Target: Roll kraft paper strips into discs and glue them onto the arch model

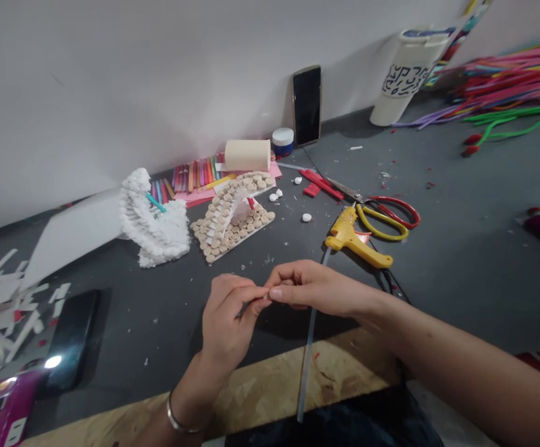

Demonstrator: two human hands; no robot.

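Observation:
My left hand (230,316) and my right hand (314,287) meet over the dark tabletop, thumbs and fingertips pinched together. A tiny white piece (266,297) shows between the fingertips, mostly covered by them. Beyond the hands stands a small curved staircase model (237,223) faced with beige rolled discs. To its left is a similar model (158,223) covered in fluffy white lumps, with a teal stick on it. Several small white lumps (306,217) lie on the table beyond my right hand. A yellow hot glue gun (351,239) rests near my right wrist, a clear glue stick (307,360) projecting from it.
Scissors (381,217) with red and yellow handles lie behind the glue gun. Along the wall are a beige roll (248,155), a small jar (283,141), a phone (307,105) and a tumbler (407,77). Pipe cleaners (507,87) spread right; paper scraps (9,323) and another phone (71,338) lie left.

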